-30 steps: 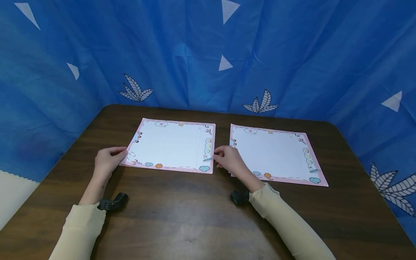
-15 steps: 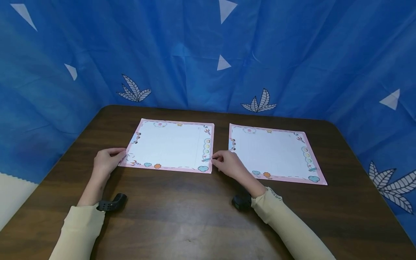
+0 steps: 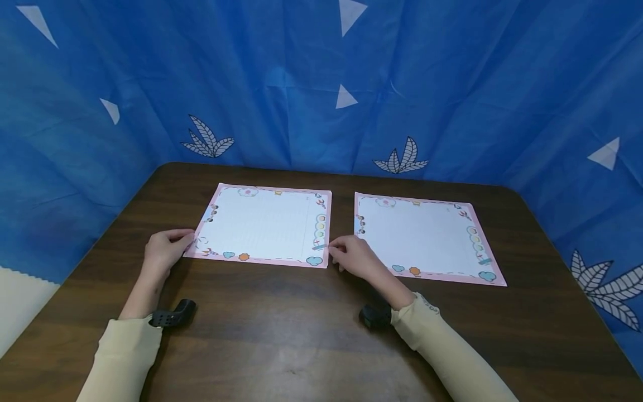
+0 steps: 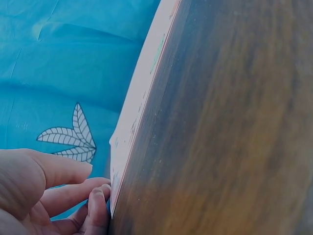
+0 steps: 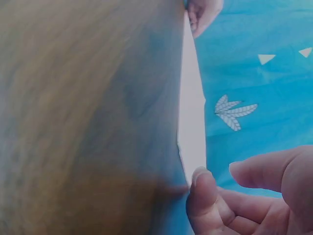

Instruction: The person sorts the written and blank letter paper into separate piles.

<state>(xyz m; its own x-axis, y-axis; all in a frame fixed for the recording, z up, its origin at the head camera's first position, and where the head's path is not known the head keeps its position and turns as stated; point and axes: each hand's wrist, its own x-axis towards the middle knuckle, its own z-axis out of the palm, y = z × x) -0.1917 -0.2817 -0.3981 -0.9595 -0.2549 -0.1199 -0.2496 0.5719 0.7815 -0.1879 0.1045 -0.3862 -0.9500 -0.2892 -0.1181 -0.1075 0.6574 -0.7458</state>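
Left grip (image 3: 166,250) and right grip (image 3: 355,257) extend forward, apart.

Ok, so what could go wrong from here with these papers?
Two things, perhaps. The left hand and the right hand are at opposite edges of the left pink-bordered paper, so pushing inward might make it bow or buckle. Also, in the head view the right hand covers the near left corner of the right pink-bordered paper, so a careless move could nudge or crease it, though I can't tell whether they touch.
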